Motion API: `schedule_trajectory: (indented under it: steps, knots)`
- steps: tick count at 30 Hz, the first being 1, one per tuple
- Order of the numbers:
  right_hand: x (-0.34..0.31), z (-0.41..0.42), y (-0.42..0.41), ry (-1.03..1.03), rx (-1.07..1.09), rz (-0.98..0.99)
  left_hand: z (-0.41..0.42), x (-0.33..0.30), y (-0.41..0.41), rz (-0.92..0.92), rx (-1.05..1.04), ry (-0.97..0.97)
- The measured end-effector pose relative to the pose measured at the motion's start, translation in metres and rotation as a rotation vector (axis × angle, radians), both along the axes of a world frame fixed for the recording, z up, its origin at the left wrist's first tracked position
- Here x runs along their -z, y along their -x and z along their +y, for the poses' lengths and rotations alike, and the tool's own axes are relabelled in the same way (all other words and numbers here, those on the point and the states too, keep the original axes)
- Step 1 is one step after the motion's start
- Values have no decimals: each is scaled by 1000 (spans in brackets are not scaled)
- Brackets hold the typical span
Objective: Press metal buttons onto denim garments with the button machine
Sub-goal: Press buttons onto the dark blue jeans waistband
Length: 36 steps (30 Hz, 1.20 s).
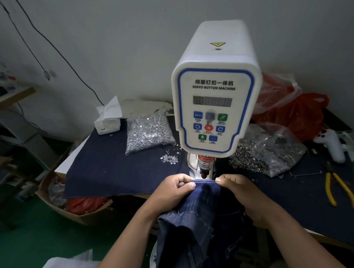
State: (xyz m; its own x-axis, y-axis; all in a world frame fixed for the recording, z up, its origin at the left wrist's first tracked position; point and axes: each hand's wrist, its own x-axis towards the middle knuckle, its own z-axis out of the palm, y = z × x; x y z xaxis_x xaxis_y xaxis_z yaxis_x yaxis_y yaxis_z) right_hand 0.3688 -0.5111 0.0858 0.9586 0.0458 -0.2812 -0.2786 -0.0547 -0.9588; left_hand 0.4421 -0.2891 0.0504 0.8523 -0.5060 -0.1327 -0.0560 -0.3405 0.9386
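The dark blue denim garment with pale stitching (205,198) is held up at the near edge of the table, its stitched top hem right under the black and red press head (204,167) of the white and blue servo button machine (212,107). The rest of the cloth hangs down off the table toward the person.

The left hand (173,191) pinches the hem on the left w/ thumb and curled fingers. The right hand (240,194) pinches it on the right, fingers curled over the edge. The hem is pulled flat between them.

Denim looks thick and a bit stiff but still floppy, not slippery, not easy to break. Prob. a little heavy, since so much hangs down. Best to hold it at the hem, on both sides of the press spot, w/ fingers kept away from the head.

The table is covered w/ a dark blue cloth (109,171). Far left is a clear bag of small silver button tacks (148,132), some loose ones near it, and a white tissue pack (107,118). On the right lie a clear bag of metal buttons (268,152), red plastic bags (294,112) and yellow-handled pliers (340,191). Grey wall behind, green floor (35,239) on the left.
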Motion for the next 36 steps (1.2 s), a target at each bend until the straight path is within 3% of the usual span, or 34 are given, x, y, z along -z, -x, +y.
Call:
schedule_trajectory:
  steps: [13, 36]
  knots:
    - [1, 3, -1, 52, 125, 64, -7, 4, 6, -12, -81, 9]
    - [10, 0, -7, 62, 149, 89, -8, 10, 16, 86, -161, 157]
